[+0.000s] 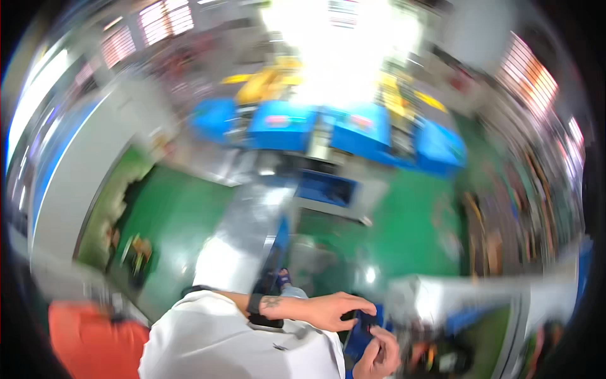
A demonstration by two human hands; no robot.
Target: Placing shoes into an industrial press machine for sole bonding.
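Note:
My left hand [341, 311] reaches across from the left, with a dark band [255, 304] on its wrist. Its fingers arch and its thumb stands apart from them, over a dark blue object [357, 342] whose kind I cannot make out. Close by at the lower edge is my right hand [380, 355], its fingers loosely bent and apart. Neither hand visibly grips anything, though contact with the blue object is unclear. My white sleeve [208, 335] fills the lower middle.
Grey machine housings [88, 164] stand on the left. Blue covered units [284, 125] line up ahead, with yellow parts behind. A shiny metal surface [243, 221] crosses the green floor [183, 215]. An orange-red object [95, 341] is at lower left. Much is blurred.

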